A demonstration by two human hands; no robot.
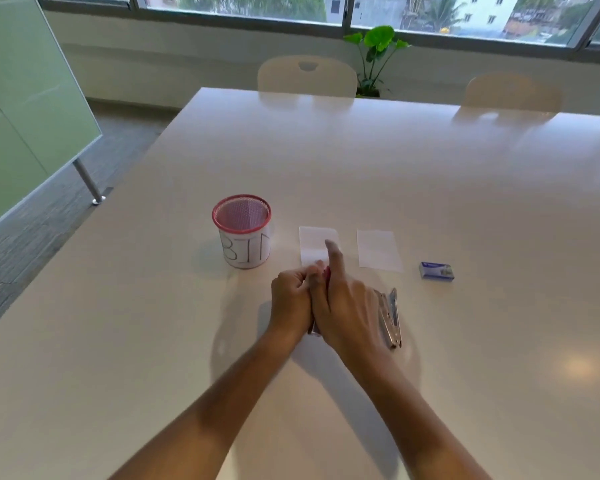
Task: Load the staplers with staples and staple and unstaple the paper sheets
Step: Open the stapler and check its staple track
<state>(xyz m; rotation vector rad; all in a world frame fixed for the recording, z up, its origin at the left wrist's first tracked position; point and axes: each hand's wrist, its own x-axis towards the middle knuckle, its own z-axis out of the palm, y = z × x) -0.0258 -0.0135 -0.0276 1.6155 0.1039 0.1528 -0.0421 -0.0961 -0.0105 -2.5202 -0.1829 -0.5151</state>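
Just right of the bin [242, 232], near the middle of the surface [465, 188], both hands work a red stapler [326, 274] between them: the left hand [290, 299] has a narrow grip, fingers curled on it, and the right hand [343, 306] wraps it with one finger pointing out. Loading probably wants a steady hold, fingers kept off the channel. A silver stapler [390, 318], two paper sheets [317, 245] and the staple box [436, 271] lie further right of the bin, with open room beyond.
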